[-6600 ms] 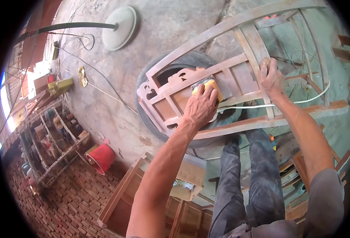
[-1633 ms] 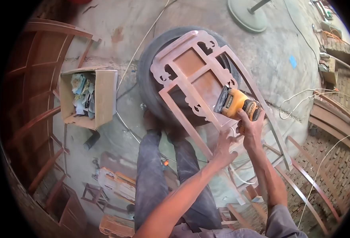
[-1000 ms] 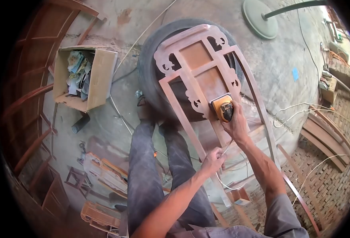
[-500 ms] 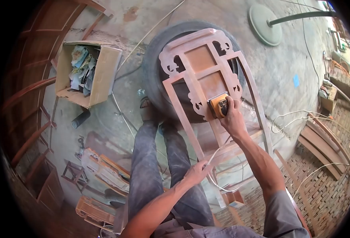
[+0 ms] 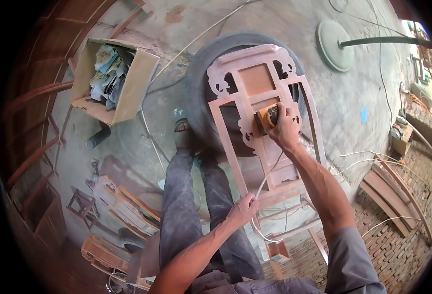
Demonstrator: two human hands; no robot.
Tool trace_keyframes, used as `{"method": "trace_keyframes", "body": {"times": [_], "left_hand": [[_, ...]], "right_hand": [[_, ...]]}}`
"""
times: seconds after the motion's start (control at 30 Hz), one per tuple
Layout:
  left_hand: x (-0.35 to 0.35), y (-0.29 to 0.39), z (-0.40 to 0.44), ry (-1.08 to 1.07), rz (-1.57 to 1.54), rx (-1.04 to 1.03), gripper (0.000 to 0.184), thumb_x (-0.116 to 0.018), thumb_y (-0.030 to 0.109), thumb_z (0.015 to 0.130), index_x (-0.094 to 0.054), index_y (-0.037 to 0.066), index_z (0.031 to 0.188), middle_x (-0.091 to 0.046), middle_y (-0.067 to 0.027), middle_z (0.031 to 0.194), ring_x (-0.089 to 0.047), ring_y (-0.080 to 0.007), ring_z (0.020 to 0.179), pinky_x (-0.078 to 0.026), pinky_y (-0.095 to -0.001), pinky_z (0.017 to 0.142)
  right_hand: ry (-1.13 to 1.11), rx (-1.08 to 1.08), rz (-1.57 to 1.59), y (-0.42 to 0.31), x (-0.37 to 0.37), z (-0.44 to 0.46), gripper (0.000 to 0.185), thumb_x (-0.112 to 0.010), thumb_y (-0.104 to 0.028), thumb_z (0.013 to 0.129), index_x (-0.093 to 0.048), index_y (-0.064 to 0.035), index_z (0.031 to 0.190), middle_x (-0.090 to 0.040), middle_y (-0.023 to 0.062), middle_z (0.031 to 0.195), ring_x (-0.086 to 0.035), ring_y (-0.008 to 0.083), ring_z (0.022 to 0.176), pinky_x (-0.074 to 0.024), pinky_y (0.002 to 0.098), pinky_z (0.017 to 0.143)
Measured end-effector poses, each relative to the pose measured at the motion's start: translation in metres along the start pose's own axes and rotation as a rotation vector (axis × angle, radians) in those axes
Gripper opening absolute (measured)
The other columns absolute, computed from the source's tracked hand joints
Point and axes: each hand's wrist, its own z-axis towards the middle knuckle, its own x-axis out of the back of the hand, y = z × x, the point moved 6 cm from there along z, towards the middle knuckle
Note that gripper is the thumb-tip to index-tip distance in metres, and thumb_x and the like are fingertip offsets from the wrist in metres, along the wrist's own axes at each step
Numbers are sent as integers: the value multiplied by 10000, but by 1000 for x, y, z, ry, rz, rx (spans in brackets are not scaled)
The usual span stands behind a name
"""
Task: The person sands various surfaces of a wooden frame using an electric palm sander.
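My right hand (image 5: 286,128) is wrapped around a yellow and black electric sander (image 5: 265,120), whose pad rests on the middle slat of a wooden chair (image 5: 228,147). Carved scrollwork and open panels make up the chair's pale, reddish back, which lies tilted over a large dark tire (image 5: 195,93). Closer to my body, my left hand (image 5: 241,211) is closed at the lower corner of the chair's frame. A pale cord (image 5: 260,232) runs by its thumb and loops below; whether the fingers also pinch the cord I cannot tell.
A cardboard box (image 5: 133,88) of used sandpaper sheets stands at left, near a dark cylinder (image 5: 98,137). Carved wooden parts (image 5: 120,198) lie at lower left. A round metal base with a pole (image 5: 334,45) stands at upper right; boards (image 5: 387,198) and cords lie on the right.
The sander in my right hand has moved up the chair's middle slat, away from my body. My left hand stays at the frame's corner. The whole view has shifted slightly.
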Motion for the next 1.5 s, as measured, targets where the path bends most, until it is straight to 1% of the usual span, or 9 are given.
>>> {"method": "trace_keyframes", "body": {"times": [0.43, 0.63, 0.8, 1.03, 1.1, 1.17, 1.3, 1.4, 1.5], "left_hand": [[1, -13, 5, 56, 71, -50, 332, -574, 303, 1069, -597, -27, 1041, -675, -242, 849, -674, -405, 798, -507, -481, 737], [0, -31, -12, -43, 191, -23, 306, -590, 287, 1032, -633, -16, 1029, -677, -289, 840, -672, -500, 861, -504, -538, 742], [-3, -36, -30, -61, 330, -82, 281, -591, 284, 1027, -649, 10, 1040, -666, -317, 861, -649, -537, 889, -498, -579, 749], [-3, -21, -30, -61, 256, -128, 261, -581, 267, 1035, -634, 15, 1082, -674, -310, 915, -633, -546, 923, -494, -602, 786], [-4, -19, -27, -100, 229, -68, 233, -582, 243, 1040, -637, 24, 1100, -699, -289, 998, -634, -523, 1010, -489, -606, 854], [0, -11, -25, -25, 222, -144, 246, -574, 252, 1042, -639, 17, 1077, -685, -292, 962, -632, -516, 979, -494, -582, 834], [5, -4, -16, 38, 225, -170, 246, -578, 252, 1040, -641, 15, 1059, -686, -277, 979, -630, -489, 1006, -499, -556, 856], [6, 4, -13, 104, 143, -196, 247, -579, 250, 1039, -635, 11, 1059, -687, -276, 977, -630, -494, 986, -503, -557, 852], [4, 6, -8, 66, 89, -192, 258, -576, 257, 1042, -626, 4, 1055, -685, -282, 978, -631, -499, 989, -504, -560, 852]], "right_hand": [[20, 10, 3, -9, 1, 11, 810, -855, -197, 764, -474, -91, 1470, -580, 264, 1303, -681, 494, 1074, -571, 544, 914], [96, 118, 17, 28, -3, -57, 789, -867, -175, 800, -444, -84, 1459, -561, 270, 1297, -653, 511, 1066, -565, 552, 889], [14, 4, 98, 63, -8, -117, 763, -832, -116, 790, -456, -56, 1452, -558, 254, 1310, -644, 500, 1106, -570, 529, 911], [-27, -29, 98, 45, -1, -85, 738, -860, -186, 814, -463, -77, 1427, -554, 278, 1275, -647, 510, 1055, -567, 553, 853], [54, 64, 79, 35, 1, -65, 730, -864, -201, 809, -480, -64, 1415, -570, 281, 1248, -646, 508, 1053, -565, 548, 861], [107, 105, 39, 27, 1, -45, 734, -865, -223, 786, -506, -53, 1403, -601, 282, 1201, -646, 499, 1057, -557, 535, 900], [12, 66, -25, 9, 5, -9, 778, -866, -260, 738, -511, -79, 1406, -616, 261, 1204, -643, 482, 1089, -530, 558, 939], [-42, -5, -75, -3, 5, 7, 840, -856, -143, 701, -457, -59, 1436, -587, 281, 1277, -686, 512, 1046, -594, 552, 889], [-7, 25, -80, -12, 8, 14, 863, -880, -174, 693, -459, -72, 1439, -590, 277, 1278, -686, 510, 1067, -590, 550, 905]]}}
